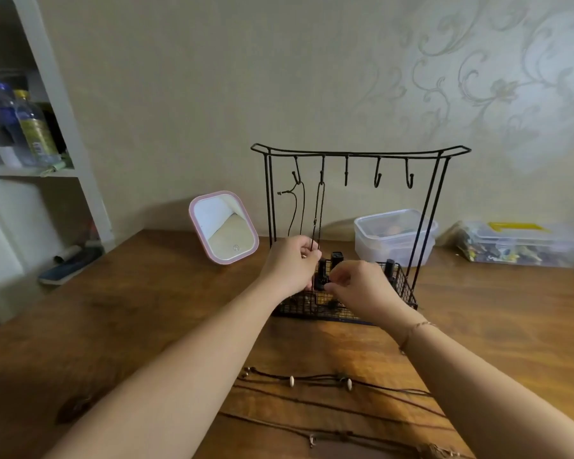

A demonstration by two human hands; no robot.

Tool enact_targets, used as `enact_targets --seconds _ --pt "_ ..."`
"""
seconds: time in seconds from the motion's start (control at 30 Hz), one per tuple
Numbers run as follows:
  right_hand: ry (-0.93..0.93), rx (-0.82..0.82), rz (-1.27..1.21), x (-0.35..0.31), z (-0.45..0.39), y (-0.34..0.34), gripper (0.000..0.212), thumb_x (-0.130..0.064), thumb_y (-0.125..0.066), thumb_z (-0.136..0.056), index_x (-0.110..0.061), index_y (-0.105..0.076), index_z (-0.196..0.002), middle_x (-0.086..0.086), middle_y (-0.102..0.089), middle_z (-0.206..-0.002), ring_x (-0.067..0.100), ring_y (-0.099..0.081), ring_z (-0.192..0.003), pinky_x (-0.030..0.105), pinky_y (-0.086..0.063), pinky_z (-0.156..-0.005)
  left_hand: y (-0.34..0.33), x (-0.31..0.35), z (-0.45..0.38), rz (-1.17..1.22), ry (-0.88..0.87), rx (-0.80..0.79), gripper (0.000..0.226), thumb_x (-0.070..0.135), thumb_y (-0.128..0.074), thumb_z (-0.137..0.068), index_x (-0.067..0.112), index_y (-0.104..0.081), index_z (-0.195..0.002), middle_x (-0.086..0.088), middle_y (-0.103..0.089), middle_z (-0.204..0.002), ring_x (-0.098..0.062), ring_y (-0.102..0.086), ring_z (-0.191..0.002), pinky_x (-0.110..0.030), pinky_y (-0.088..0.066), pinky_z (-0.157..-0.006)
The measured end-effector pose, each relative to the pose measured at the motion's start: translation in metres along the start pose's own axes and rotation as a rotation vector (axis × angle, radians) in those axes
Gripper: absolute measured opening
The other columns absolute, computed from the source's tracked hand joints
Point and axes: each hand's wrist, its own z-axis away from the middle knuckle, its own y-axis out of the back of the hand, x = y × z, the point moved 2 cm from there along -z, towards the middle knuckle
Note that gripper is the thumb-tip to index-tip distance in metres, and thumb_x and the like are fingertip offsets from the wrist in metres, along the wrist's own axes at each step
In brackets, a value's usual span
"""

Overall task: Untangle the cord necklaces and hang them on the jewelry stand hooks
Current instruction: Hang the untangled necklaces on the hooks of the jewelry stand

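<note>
Jewelry stand upright at the back of the brown tabletop, thin black wire, top bar running left to right with five hooks and a mesh basket at its foot. Two dark cord necklaces on it: one on the far-left hook, one on the second, both hanging straight down, long and slim. Left hand low at those cords, fingers pinching the strands. Right hand over the basket, fingers curled on something small and dark, can't tell what. Nearer, loose cord necklaces with pale beads stretched sideways across the tabletop.
</note>
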Motion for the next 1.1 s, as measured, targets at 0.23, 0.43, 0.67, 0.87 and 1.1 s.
enact_targets --seconds 0.23,0.43,0.67,0.87,1.1 --pt "0.255 -0.334 0.143 -0.012 0.059 0.018 0.006 -0.033 -0.067 -0.09 -0.034 -0.072 -0.094 -0.017 -0.065 -0.083 -0.003 -0.06 -0.075 0.016 -0.051 -0.067 0.014 -0.028 0.049 -0.152 -0.13 -0.041 0.027 0.024 -0.063 -0.096 0.027 -0.062 -0.123 0.014 -0.062 -0.113 -0.004 -0.063 -0.076 -0.012 -0.048 -0.065" --pt "0.263 -0.534 0.231 -0.029 0.087 -0.016 0.018 -0.048 -0.065 -0.088 -0.034 -0.066 -0.099 -0.016 -0.062 -0.098 0.005 -0.058 -0.087 0.026 -0.054 -0.074 0.023 -0.064 0.09 -0.459 -0.158 -0.441 0.02 0.031 -0.066 -0.093 0.04 -0.065 -0.111 0.022 -0.059 -0.108 0.0 -0.058 -0.093 -0.033 -0.055 -0.088" --pt "0.147 -0.479 0.234 -0.028 0.09 -0.028 0.008 -0.037 -0.067 -0.089 -0.031 -0.063 -0.087 -0.017 -0.055 -0.096 0.007 -0.052 -0.091 0.027 -0.051 -0.079 0.037 -0.088 0.107 -0.448 -0.123 -0.522 0.016 0.039 -0.071 -0.088 0.042 -0.066 -0.103 0.026 -0.053 -0.112 0.002 -0.044 -0.113 -0.032 -0.041 -0.104" --pt "0.217 -0.507 0.302 -0.032 0.102 -0.031 0.011 -0.035 -0.048 -0.101 -0.031 -0.049 -0.091 -0.014 -0.047 -0.102 0.01 -0.041 -0.099 0.028 -0.046 -0.087 0.033 -0.086 0.112 -0.423 -0.069 -0.502 0.01 0.034 -0.069 -0.09 0.036 -0.065 -0.081 0.021 -0.055 -0.101 0.0 -0.046 -0.105 -0.036 -0.044 -0.101" --pt "0.01 -0.42 -0.181 -0.024 0.094 -0.007 0.008 -0.033 -0.051 -0.101 -0.029 -0.053 -0.095 -0.004 -0.066 -0.094 0.007 -0.061 -0.084 0.022 -0.053 -0.071 0.044 -0.058 0.106 -0.139 -0.018 -0.281 0.011 0.023 -0.061 -0.097 0.029 -0.063 -0.087 0.012 -0.069 -0.087 -0.003 -0.065 -0.088 -0.031 -0.05 -0.093"
